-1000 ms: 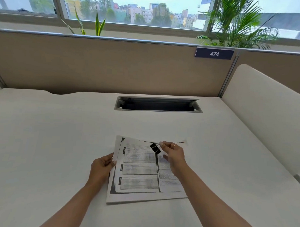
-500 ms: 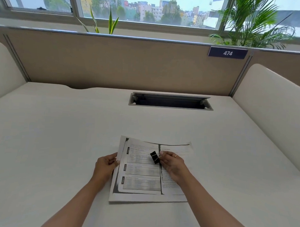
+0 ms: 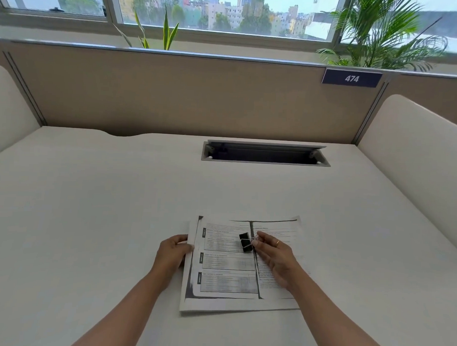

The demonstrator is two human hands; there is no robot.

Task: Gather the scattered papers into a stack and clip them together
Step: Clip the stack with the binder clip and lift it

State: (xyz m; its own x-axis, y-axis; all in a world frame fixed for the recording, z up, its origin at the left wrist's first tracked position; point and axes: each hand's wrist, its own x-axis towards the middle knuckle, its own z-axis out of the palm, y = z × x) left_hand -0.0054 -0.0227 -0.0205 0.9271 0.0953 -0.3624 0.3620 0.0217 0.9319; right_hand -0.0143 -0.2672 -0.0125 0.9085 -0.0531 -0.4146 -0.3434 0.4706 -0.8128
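Desk (image 3: 91,219); right fingers (image 3: 262,237) around binder clip (image 3: 245,242)

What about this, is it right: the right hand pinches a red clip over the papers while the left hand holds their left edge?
Not quite: the head view shows the clip is black, not red. The right hand does pinch it over the papers, and the left hand holds their left edge.

left hand (image 3: 173,253) holds papers (image 3: 226,266) | right hand (image 3: 275,257) pinches binder clip (image 3: 245,242)
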